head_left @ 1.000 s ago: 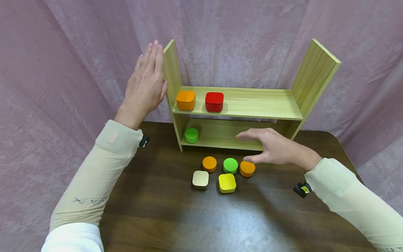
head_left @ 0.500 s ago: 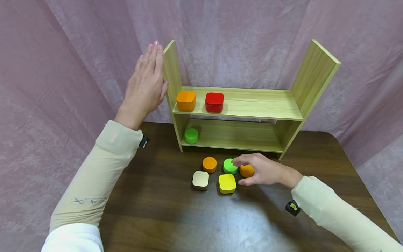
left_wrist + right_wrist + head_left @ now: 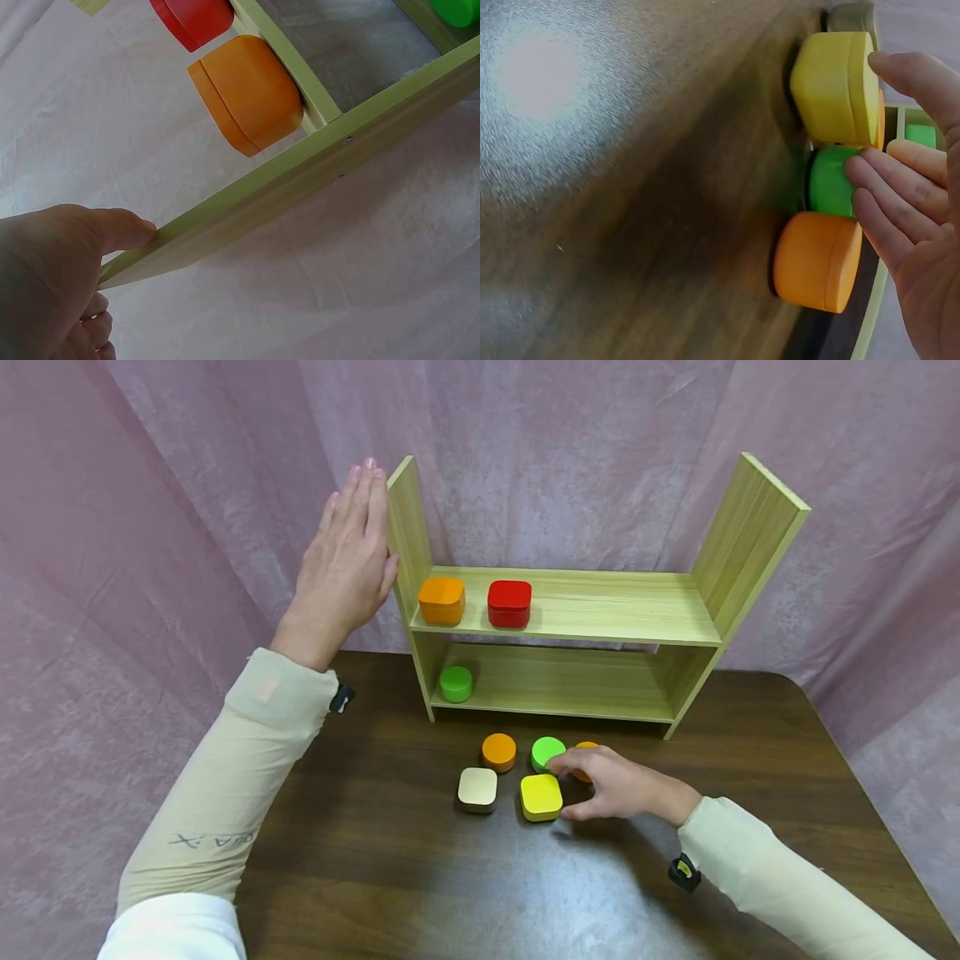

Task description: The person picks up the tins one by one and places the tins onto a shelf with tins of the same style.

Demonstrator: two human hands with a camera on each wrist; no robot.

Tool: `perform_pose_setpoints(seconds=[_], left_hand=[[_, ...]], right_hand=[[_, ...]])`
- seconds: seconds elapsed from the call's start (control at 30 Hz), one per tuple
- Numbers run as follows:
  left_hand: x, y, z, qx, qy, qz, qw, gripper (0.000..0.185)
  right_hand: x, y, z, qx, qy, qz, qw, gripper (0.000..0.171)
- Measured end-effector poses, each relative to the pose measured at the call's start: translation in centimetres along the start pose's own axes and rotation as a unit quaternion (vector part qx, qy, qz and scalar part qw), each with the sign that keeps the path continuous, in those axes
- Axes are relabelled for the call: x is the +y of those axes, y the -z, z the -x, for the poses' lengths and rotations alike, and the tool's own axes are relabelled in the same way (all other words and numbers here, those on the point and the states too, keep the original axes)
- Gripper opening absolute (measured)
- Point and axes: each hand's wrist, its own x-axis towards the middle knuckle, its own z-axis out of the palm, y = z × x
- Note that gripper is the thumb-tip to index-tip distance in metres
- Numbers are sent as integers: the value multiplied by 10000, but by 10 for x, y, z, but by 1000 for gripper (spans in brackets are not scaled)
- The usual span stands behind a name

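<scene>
My left hand (image 3: 341, 564) lies with straight fingers along the outer left side of a light wooden shelf (image 3: 615, 606). In the left wrist view its thumb touches the panel's edge. My right hand (image 3: 618, 783) hovers with thumb and fingers spread just right of a yellow rounded-square box (image 3: 541, 795), holding nothing. The thumb is near that box; whether it touches is unclear. Behind the fingers are a round green box (image 3: 546, 750) and a round orange box (image 3: 817, 259), partly hidden in the head view.
Another round orange box (image 3: 498, 752) and a cream-topped square box (image 3: 477, 787) stand on the dark table (image 3: 375, 860). An orange square box (image 3: 442, 602) and a red one (image 3: 509, 604) sit on the upper board, a round green one (image 3: 456, 684) below. A pink curtain hangs behind.
My right hand has come down from in front of the lower shelf toward the yellow box, moving forward and left over the table. The left hand stays at the side panel.
</scene>
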Motion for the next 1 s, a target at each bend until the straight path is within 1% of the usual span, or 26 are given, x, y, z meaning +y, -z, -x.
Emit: perform_pose_setpoints(seconds=[0.17, 0.4, 0.53, 0.67, 0.77, 1.0], left_hand=[[0, 1, -1, -1, 10, -52, 10000, 87], [0, 1, 0, 7, 18, -36, 10000, 87], [0, 0, 0, 38, 26, -21, 10000, 87], [0, 0, 0, 98, 11, 6, 10000, 87], [0, -1, 0, 73, -3, 36, 10000, 86], [1, -1, 0, 64, 34, 50, 10000, 87]], right_hand=[[0, -5, -2, -57, -58, -10, 10000, 62], [-4, -12, -3, -36, -260, 337, 9991, 65], [-4, -18, -2, 64, -280, 501, 9983, 67], [-4, -23, -2, 119, -378, 501, 9980, 69], [-4, -27, -1, 91, -475, 491, 9976, 69], [-2, -33, -1, 219, -465, 455, 9976, 65]])
